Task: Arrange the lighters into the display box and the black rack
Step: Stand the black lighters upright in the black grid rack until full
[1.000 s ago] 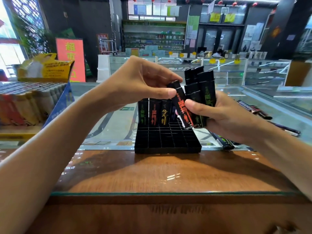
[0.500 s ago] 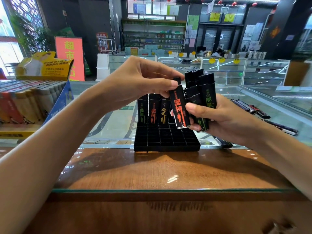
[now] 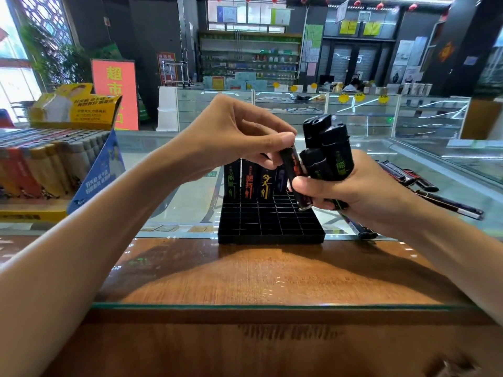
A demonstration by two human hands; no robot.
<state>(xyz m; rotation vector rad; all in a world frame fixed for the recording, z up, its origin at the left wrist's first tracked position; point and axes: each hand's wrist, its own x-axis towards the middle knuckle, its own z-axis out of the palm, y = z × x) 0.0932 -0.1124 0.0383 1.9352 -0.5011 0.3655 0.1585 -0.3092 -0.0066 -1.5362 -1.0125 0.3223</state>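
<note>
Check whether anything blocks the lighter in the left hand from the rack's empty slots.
Nothing covers the empty slots of the rack. The right hand lays its thumb across the lower end of the lighter.

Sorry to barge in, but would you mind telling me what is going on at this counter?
A person is stocking a black gridded plastic rack with lighters. The right hand grips a bundle of black lighters, while the left hand pinches one red-printed black lighter beside that bundle, above the rack. A few printed lighters stand upright in the rack's back row; the other cells look empty. More dark lighters lie loose on the glass counter to the right.
</note>
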